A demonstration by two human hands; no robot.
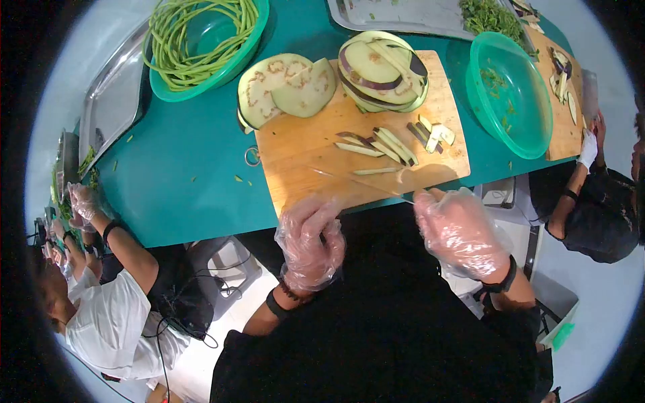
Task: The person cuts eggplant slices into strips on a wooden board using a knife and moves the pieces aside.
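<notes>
My right hand [463, 232], in a clear plastic glove, grips a knife [366, 186] whose thin blade points left over the front of the wooden cutting board [295, 164]. My left hand [310, 242], also gloved, hovers at the board's front edge, loosely curled with a gap between thumb and fingers and nothing visible in it. Beyond the blade lie several eggplant strips [395, 144] with dark skin edges and a few short pieces [440, 134]. A stack of round eggplant slices [383, 70] sits at the back of the board; more slices [285, 87] overlap its back left corner.
Long green beans [175, 50] fill a green bowl [252, 50] at the back left. Another green bowl [517, 121] with leafy scraps stands right of the board. Metal trays [114, 94] and chopped greens [494, 20] are around. Co-workers [107, 316] work on both sides.
</notes>
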